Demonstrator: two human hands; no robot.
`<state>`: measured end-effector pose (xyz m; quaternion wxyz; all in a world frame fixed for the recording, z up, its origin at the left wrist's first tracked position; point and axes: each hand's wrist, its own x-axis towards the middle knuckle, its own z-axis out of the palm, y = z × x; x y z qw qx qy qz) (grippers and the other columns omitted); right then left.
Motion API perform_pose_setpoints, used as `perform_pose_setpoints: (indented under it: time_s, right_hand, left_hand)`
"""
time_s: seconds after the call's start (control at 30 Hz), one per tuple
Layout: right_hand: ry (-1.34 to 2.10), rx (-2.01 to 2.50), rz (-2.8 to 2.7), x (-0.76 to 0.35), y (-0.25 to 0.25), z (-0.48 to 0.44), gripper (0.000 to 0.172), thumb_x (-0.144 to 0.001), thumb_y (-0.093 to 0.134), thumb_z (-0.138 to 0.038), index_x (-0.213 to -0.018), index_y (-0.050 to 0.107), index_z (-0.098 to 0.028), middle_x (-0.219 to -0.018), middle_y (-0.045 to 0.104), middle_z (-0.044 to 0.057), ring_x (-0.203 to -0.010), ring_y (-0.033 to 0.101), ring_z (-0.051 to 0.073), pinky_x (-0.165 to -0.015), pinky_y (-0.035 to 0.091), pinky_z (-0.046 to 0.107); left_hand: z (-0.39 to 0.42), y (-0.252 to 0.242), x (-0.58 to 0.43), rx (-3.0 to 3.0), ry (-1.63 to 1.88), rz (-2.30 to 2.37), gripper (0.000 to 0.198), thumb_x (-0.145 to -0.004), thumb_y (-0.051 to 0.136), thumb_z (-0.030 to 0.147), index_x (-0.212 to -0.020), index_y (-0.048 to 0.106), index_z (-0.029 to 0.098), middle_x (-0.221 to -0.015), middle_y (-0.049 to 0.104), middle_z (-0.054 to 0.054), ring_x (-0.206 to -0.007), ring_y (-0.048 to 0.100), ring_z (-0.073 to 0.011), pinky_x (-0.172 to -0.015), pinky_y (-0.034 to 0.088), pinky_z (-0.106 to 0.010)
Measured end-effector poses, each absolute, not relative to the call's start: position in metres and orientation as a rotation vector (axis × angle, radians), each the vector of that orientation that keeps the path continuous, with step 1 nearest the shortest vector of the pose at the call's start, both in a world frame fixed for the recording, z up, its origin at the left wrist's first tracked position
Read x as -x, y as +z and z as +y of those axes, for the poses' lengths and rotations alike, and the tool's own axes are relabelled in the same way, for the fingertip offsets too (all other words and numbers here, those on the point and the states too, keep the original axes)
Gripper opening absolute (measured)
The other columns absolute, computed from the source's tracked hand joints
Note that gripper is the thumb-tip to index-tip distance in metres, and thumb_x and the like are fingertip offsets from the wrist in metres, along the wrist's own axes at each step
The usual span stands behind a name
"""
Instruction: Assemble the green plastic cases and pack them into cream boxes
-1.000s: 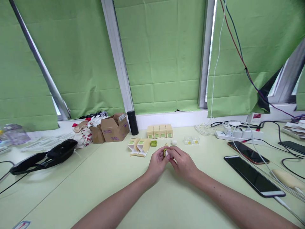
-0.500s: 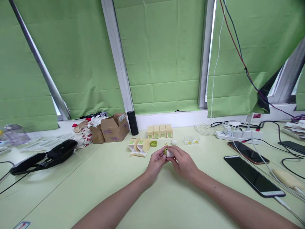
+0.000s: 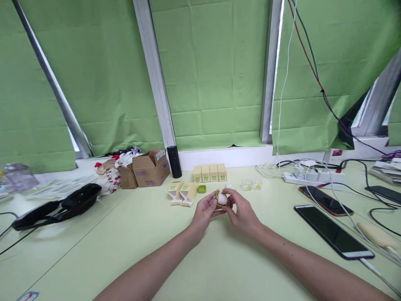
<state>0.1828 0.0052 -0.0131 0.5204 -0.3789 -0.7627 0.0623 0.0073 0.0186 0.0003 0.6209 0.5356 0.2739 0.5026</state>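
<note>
My left hand (image 3: pixel 203 211) has its fingers curled against the near-left side of a small white rounded piece with a green rim (image 3: pixel 222 199), and my right hand (image 3: pixel 244 212) pinches the opposite side between thumb and fingers. The piece sits between the two, white face toward me, over the middle of the surface (image 3: pixel 219 267); I can't tell whether my knuckles rest there. I would brace both wrists low, so any slip means only a short drop. The piece looks smooth and could turn under uneven pressure, so I'd match the squeeze on both sides and let the thumbs do the fine work. I'd hold my fingertips off the seam between white and green, since they hide much of the rim and I can't judge how well it is seated. Rotating it slowly toward me would show that edge. I'd leave my elbows wide, and avoid reaching forward into the small green tray (image 3: pixel 202 189), the opened cartons (image 3: pixel 189 193) or the clear round containers (image 3: pixel 251 184) just beyond.
</note>
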Motion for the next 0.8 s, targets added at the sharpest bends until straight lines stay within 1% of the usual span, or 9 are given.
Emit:
perform_pose_setpoints:
  time_s: [0.07,0.13,0.23,0.37,0.5,0.57,0.63,0.7,0.8]
  right_hand:
    - [0.181,0.924,-1.813,-0.183,-0.012,0.004,0.039,-0.092,0.056,-0.014,-0.13,0.053,-0.023,-0.104,0.07,0.007,-0.078,0.067,0.02,-0.072,0.06,0.036]
    - [0.192,0.933,-1.808,-0.184,-0.011,0.004,0.037,-0.092,0.057,-0.016,-0.129,0.054,-0.023,-0.106,0.07,0.008,-0.081,0.067,0.02,-0.073,0.06,0.036]
    - [0.194,0.946,-1.793,-0.184,-0.01,0.004,0.035,-0.093,0.057,-0.019,-0.127,0.055,-0.023,-0.108,0.071,0.008,-0.084,0.067,0.022,-0.073,0.059,0.037]
    - [0.263,0.934,-1.738,-0.185,-0.007,0.003,0.032,-0.094,0.059,-0.024,-0.125,0.058,-0.023,-0.107,0.071,0.008,-0.085,0.066,0.021,-0.072,0.058,0.036]
    - [0.455,0.876,-1.66,-0.185,-0.002,0.003,0.028,-0.096,0.06,-0.03,-0.123,0.06,-0.023,-0.11,0.07,0.008,-0.092,0.066,0.021,-0.078,0.06,0.035]
    - [0.569,0.856,-1.612,-0.184,-0.002,0.005,0.029,-0.096,0.061,-0.036,-0.122,0.062,-0.023,-0.111,0.07,0.008,-0.096,0.066,0.021,-0.078,0.06,0.035]
    - [0.688,0.84,-1.562,-0.184,-0.004,0.008,0.033,-0.095,0.063,-0.042,-0.121,0.064,-0.023,-0.11,0.07,0.008,-0.097,0.066,0.022,-0.074,0.061,0.034]
    - [0.807,0.815,-1.507,-0.183,-0.006,0.012,0.037,-0.093,0.065,-0.048,-0.12,0.065,-0.022,-0.107,0.07,0.009,-0.097,0.066,0.023,-0.068,0.06,0.032]
    - [0.953,0.778,-1.413,-0.182,-0.009,0.016,0.045,-0.087,0.071,-0.055,-0.116,0.068,-0.02,-0.099,0.07,0.008,-0.091,0.067,0.023,-0.062,0.058,0.031]
  left_hand:
    - [0.018,0.001,-0.006,-1.234,1.154,0.66,0.075,-0.083,0.081,0.055,-0.142,0.06,0.014,-0.117,0.077,-0.018,-0.099,0.078,-0.0298,-0.092,0.061,-0.047]
    - [0.017,0.003,-0.005,-1.257,1.16,0.692,0.075,-0.084,0.078,0.057,-0.143,0.058,0.014,-0.109,0.079,-0.016,-0.09,0.079,-0.0274,-0.083,0.063,-0.043]
    - [0.017,0.006,-0.003,-1.312,1.194,0.747,0.072,-0.086,0.075,0.059,-0.14,0.059,0.014,-0.1,0.079,-0.013,-0.078,0.078,-0.0244,-0.07,0.061,-0.035]
    - [0.02,0.006,-0.001,-1.408,1.276,0.828,0.06,-0.087,0.072,0.058,-0.13,0.062,0.017,-0.102,0.077,-0.011,-0.07,0.075,-0.0195,-0.062,0.055,-0.029]
    - [0.022,0.004,0.002,-1.575,1.375,0.91,0.042,-0.093,0.067,0.047,-0.125,0.064,0.02,-0.103,0.075,-0.009,-0.077,0.071,-0.0179,-0.071,0.054,-0.031]
    - [0.021,0.004,0.003,-1.688,1.417,0.948,0.034,-0.095,0.065,0.039,-0.125,0.066,0.022,-0.105,0.075,-0.009,-0.09,0.071,-0.0208,-0.081,0.054,-0.034]
    - [0.02,0.004,0.004,-1.808,1.453,0.987,0.029,-0.096,0.063,0.032,-0.124,0.067,0.024,-0.109,0.075,-0.009,-0.102,0.069,-0.0235,-0.09,0.052,-0.037]
    - [0.018,0.005,0.005,-1.939,1.475,1.019,0.03,-0.095,0.061,0.024,-0.124,0.067,0.025,-0.117,0.072,-0.009,-0.108,0.066,-0.0246,-0.097,0.05,-0.04]
    - [0.016,0.006,0.006,-2.137,1.481,1.046,0.04,-0.092,0.06,0.014,-0.13,0.065,0.027,-0.126,0.067,-0.009,-0.117,0.06,-0.0259,-0.104,0.048,-0.044]
